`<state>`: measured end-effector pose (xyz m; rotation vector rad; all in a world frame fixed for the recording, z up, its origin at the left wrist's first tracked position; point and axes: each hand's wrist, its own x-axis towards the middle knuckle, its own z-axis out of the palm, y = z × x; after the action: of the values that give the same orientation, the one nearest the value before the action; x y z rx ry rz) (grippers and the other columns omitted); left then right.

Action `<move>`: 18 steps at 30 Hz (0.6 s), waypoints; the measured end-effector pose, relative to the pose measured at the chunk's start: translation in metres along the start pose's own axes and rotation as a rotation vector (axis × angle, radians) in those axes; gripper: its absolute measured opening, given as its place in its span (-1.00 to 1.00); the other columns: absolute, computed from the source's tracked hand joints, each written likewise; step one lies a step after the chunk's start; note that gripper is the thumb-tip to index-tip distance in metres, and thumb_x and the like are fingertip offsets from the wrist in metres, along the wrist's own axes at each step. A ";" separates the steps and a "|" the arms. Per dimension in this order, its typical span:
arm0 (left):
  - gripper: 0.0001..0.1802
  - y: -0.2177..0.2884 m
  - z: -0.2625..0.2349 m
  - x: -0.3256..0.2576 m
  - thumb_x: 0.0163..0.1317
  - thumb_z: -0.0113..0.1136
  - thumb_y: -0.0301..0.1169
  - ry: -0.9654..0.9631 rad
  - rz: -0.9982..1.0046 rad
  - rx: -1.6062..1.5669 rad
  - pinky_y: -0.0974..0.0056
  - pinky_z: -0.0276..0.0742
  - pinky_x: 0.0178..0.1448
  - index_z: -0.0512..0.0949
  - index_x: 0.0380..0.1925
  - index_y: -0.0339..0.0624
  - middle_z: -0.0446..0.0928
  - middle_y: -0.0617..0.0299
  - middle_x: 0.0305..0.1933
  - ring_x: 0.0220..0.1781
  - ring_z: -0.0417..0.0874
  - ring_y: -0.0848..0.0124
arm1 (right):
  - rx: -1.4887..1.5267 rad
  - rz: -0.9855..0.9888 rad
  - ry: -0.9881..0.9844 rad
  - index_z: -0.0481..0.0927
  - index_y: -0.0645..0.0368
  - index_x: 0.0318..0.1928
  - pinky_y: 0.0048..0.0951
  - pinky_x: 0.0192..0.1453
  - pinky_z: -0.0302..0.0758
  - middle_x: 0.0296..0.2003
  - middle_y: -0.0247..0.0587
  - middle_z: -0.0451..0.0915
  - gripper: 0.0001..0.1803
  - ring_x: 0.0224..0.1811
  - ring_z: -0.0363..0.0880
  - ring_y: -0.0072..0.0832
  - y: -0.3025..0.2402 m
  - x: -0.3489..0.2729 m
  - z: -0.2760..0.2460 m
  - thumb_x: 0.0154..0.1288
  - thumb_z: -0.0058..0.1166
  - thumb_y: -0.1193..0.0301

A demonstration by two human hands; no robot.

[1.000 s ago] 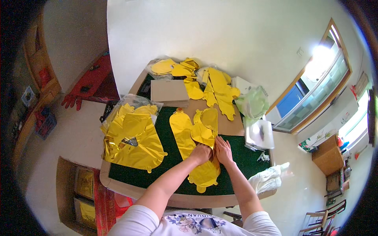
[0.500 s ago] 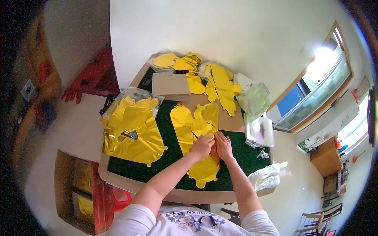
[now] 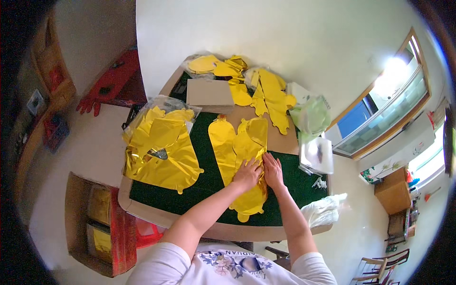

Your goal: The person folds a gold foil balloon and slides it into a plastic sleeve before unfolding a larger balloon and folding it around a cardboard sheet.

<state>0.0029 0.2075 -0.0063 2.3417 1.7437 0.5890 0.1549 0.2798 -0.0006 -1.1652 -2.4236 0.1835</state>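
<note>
A shiny gold foil balloon [image 3: 250,139], uninflated and partly folded, lies on the dark green mat [image 3: 199,142] before me. My left hand [image 3: 248,175] rests flat on its middle, fingers spread. Along the right edge of the foil lies my right hand [image 3: 273,171], its fingers stretched out and pointing away from me. Both palms press down without gripping anything. Another elongated gold foil piece [image 3: 220,135] sits just left of the folded one and partly touches it. Parts of the foil beneath my hands are hidden.
A pile of gold foil balloons [image 3: 164,164] with clear plastic covers the table's left. Behind are a cardboard box [image 3: 209,93] and more gold foil [image 3: 274,97]. At right are a green plastic bag [image 3: 311,116], a clear container [image 3: 317,156] and white plastic bags [image 3: 323,209].
The view has shifted slightly. My left hand has flattened, with its fingers more spread on the foil. My right hand still lies along the foil's right edge.
</note>
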 end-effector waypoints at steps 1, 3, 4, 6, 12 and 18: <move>-0.56 0.000 0.001 0.000 0.33 -0.06 -0.26 -0.003 0.000 -0.003 -0.05 0.01 0.48 0.42 0.17 -0.13 0.30 0.07 0.35 0.46 0.17 0.16 | 0.013 -0.005 0.011 0.44 0.13 0.23 -0.01 0.42 0.11 0.28 -0.09 0.37 -0.57 0.38 0.25 -0.19 0.002 -0.001 0.001 0.36 -0.11 0.44; -0.54 0.001 0.005 -0.007 0.35 -0.09 -0.23 0.119 0.006 -0.048 -0.04 -0.02 0.50 0.40 0.20 -0.12 0.26 0.10 0.38 0.48 0.12 0.17 | 0.028 -0.009 0.003 0.44 0.14 0.22 -0.01 0.42 0.11 0.28 -0.08 0.37 -0.58 0.38 0.26 -0.18 0.002 -0.001 -0.002 0.35 -0.09 0.44; -0.54 0.000 0.007 -0.008 0.35 -0.09 -0.23 0.111 0.002 -0.054 -0.04 -0.02 0.50 0.40 0.20 -0.12 0.26 0.10 0.38 0.48 0.12 0.17 | 0.040 -0.016 0.002 0.45 0.15 0.21 -0.01 0.42 0.12 0.28 -0.07 0.37 -0.58 0.38 0.26 -0.17 0.003 0.001 -0.003 0.35 -0.08 0.44; -0.53 -0.002 0.005 -0.004 0.36 -0.12 -0.21 0.075 -0.008 -0.069 -0.02 -0.04 0.51 0.38 0.22 -0.11 0.24 0.11 0.40 0.48 0.11 0.18 | 0.078 -0.004 -0.002 0.45 0.14 0.22 -0.06 0.42 0.13 0.28 0.03 0.35 -0.56 0.38 0.24 -0.09 0.007 0.004 -0.006 0.32 -0.01 0.41; -0.55 -0.003 0.005 -0.005 0.36 -0.12 -0.20 0.093 -0.011 -0.025 -0.02 -0.01 0.50 0.43 0.18 -0.12 0.27 0.12 0.38 0.47 0.16 0.18 | 0.097 -0.018 -0.126 0.32 0.03 0.33 -0.05 0.47 0.04 0.37 0.06 0.18 -0.34 0.45 0.08 -0.04 0.011 -0.018 -0.027 0.22 0.16 0.26; -0.56 -0.003 0.010 -0.004 0.29 -0.02 -0.27 0.162 0.011 -0.045 -0.07 0.06 0.47 0.44 0.15 -0.15 0.31 0.07 0.33 0.42 0.22 0.13 | 0.081 0.002 -0.237 0.24 -0.06 0.39 0.03 0.49 -0.05 0.42 0.04 0.08 -0.18 0.50 -0.05 -0.04 0.006 -0.043 -0.043 0.14 0.26 0.10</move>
<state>0.0031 0.2052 -0.0171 2.3335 1.7632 0.8316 0.2016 0.2476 0.0217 -1.1671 -2.5905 0.4388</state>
